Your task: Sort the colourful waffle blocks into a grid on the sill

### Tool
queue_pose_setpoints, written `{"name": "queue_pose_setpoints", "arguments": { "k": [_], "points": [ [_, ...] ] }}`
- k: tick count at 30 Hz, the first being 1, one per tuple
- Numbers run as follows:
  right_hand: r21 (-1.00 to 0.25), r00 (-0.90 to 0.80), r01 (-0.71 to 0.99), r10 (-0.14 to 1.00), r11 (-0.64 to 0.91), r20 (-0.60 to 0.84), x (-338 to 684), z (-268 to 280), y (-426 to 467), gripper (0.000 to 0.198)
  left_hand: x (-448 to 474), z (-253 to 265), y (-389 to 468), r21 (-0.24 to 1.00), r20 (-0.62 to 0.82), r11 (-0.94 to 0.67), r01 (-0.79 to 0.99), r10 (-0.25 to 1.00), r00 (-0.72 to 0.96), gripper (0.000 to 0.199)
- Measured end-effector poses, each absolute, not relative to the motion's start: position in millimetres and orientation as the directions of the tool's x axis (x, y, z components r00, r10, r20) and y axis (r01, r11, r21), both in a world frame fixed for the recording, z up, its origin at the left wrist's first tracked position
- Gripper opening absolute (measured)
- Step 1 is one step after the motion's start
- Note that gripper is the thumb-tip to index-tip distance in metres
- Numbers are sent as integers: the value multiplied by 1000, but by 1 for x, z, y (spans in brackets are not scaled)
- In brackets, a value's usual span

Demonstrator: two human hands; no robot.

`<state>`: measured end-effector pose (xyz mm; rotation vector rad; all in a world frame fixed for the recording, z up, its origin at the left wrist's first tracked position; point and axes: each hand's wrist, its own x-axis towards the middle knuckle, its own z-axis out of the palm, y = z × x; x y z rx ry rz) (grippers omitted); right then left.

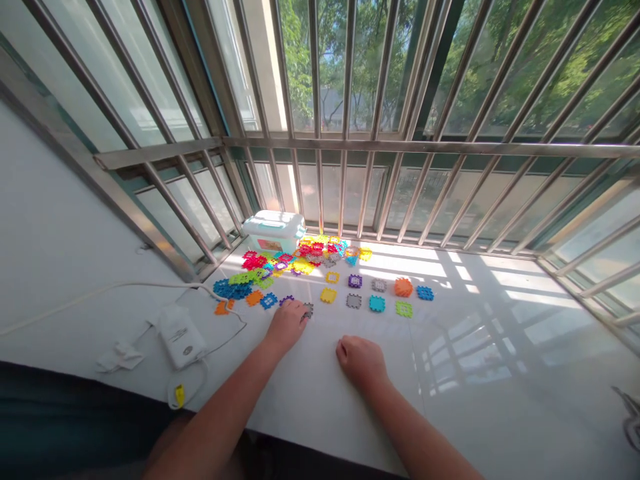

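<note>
My left hand (286, 328) rests low over the white surface with its fingers curled on a grey interlocking tile (309, 310). Just behind its knuckles a purple tile (286, 300) is partly hidden. My right hand (361, 360) lies as a loose fist on the surface, and nothing shows in it. Beyond the hands sit two short rows of notched plastic tiles. They include a yellow tile (329, 295), a grey tile (354, 301), a turquoise tile (377, 304), a green frame tile (404, 309), an orange piece (403, 287) and a blue tile (425, 293).
A heap of mixed tiles (303, 265) spreads before a lidded plastic box (274, 230). Blue tiles (233, 289) are piled at left. A white adapter (181, 337) with a cable (150, 285) lies left of my arm. Scissors (630, 417) are at the right edge; metal bars (345, 143) line the windows.
</note>
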<state>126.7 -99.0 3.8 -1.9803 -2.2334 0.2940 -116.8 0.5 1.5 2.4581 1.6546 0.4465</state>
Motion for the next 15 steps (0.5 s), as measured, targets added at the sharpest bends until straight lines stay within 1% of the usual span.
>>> {"name": "queue_pose_setpoints", "arguments": {
  "k": [4,8,12,15],
  "points": [
    [-236,-124,965,992,113,-35,127,5,-99,36,-124,0,-5,320,179,-382,867,923,341,18],
    [-234,-131,964,991,123,-20,127,2,-98,36,-128,4,-8,349,164,-430,833,903,398,12],
    [-242,-117,964,993,110,-16,126,0,-98,36,-130,5,-9,379,204,-458,804,889,411,29],
    [-243,-113,964,993,107,-13,126,1,-98,36,-130,-1,-9,417,234,-462,782,887,399,36]
  ]
}}
